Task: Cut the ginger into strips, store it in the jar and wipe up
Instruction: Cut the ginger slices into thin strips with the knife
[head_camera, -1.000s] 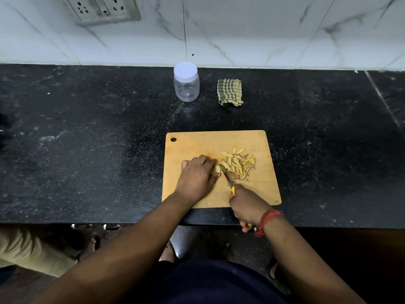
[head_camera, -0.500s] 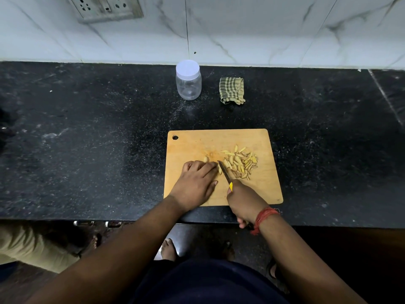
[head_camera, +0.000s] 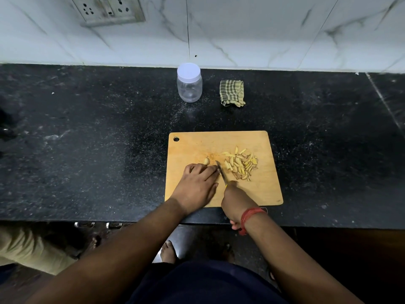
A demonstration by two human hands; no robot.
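A small yellow-handled knife [head_camera: 221,172] is being gripped by the right hand [head_camera: 237,201], while a pale uncut ginger piece [head_camera: 206,161] is being pinned under the left hand [head_camera: 197,183] on the rectangular wooden cutting board [head_camera: 258,194]. Yellow ginger strips [head_camera: 241,164] are being kept heaped just right of the blade, with the white-lidded clear plastic jar [head_camera: 189,83] and folded green checked cloth [head_camera: 231,93] well behind. Since the earlier frame, the left hand is being drawn back, uncovering more ginger.
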